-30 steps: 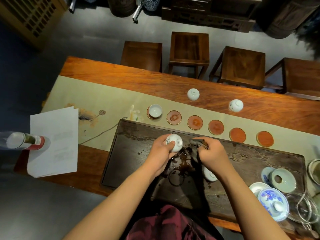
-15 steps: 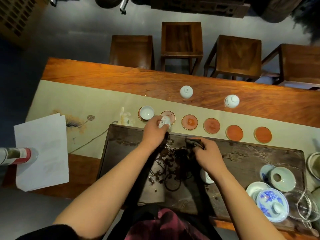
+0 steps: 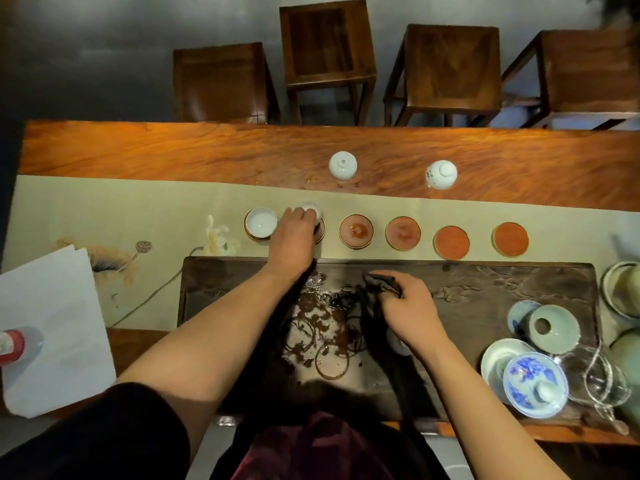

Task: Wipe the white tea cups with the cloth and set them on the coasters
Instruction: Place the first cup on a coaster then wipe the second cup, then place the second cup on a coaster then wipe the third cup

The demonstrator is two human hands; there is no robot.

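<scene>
The left hand [image 3: 294, 233] has reached farther out since the earlier frame, fingers curled on a white tea cup [image 3: 309, 211] over the 2nd coaster [image 3: 320, 230]; contact is unclear. Another cup [image 3: 260, 222] sits upright on the far-left coaster. 4 coasters to the right stand bare. The right hand [image 3: 408, 306] grips the dark cloth [image 3: 381, 284] above the tea tray [image 3: 485, 292], half hiding a cup [image 3: 398, 342]. 2 inverted cups [image 3: 343, 165] rest on the far surface [image 3: 173, 150].

Cup [image 3: 310, 210] — blurred, half-hidden
</scene>
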